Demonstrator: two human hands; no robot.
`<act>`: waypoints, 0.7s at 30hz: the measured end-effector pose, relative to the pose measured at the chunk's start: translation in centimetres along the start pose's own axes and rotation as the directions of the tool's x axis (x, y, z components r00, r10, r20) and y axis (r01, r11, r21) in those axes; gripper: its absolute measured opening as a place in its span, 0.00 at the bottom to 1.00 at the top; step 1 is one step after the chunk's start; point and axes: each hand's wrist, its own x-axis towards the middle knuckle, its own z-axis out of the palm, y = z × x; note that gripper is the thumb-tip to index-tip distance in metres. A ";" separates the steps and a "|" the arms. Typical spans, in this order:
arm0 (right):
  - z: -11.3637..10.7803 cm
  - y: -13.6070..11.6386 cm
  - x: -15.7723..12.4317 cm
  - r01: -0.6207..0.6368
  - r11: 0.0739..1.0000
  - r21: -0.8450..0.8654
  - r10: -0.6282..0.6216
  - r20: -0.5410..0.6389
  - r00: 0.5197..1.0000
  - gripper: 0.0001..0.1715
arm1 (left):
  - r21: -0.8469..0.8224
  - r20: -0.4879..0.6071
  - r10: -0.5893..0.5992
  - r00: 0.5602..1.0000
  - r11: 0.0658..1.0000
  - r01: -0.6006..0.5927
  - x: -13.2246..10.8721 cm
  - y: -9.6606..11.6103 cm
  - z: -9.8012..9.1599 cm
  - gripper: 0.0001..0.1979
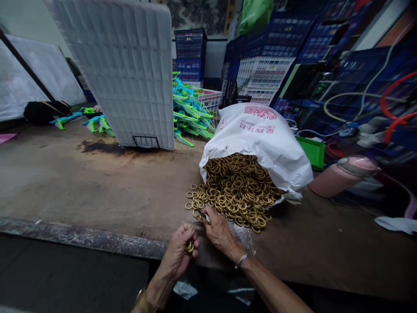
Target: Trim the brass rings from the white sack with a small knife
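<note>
We're curling left hand round few rings, holding small tool in right hand, hands near, not touching. More rings lying in sack mouth, on table. We're guessing light, stiff, slick-ish; we're favouring rim pinch.

The white sack bore red print: the characters 星辉环材, a smaller line reading A股代码 with a six-digit number that looked like 300834, and a square QR code. The yellow marks on the stacked blue crates were too small to read.
</note>
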 end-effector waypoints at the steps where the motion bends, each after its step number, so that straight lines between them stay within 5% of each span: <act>1: -0.3 0.0 -0.4 -0.003 1.000 0.024 0.003 0.014 1.000 0.14 | 0.043 -0.014 0.034 0.999 0.999 -0.033 0.2 -0.2 0.1 0.17; 8: -2.0 -0.6 -2.5 -0.024 0.984 0.176 0.009 0.087 0.996 0.09 | 0.389 -0.028 0.123 0.992 0.916 -0.102 1.1 -1.5 0.6 0.18; 12: -2.5 -0.9 -2.6 -0.137 0.936 0.323 0.121 0.071 0.990 0.08 | 0.483 -0.031 0.168 0.985 0.865 -0.133 1.0 -1.3 1.3 0.14; 17: -2.8 -1.1 -2.6 -0.373 0.802 0.467 0.302 0.222 0.927 0.15 | 0.560 0.069 0.357 0.932 0.759 -0.332 0.7 -1.4 2.0 0.11; 21: -2.4 -0.8 -2.8 -0.515 0.646 0.564 0.381 0.347 0.857 0.22 | 0.573 0.121 0.285 0.951 0.762 -0.301 0.7 -1.6 2.1 0.12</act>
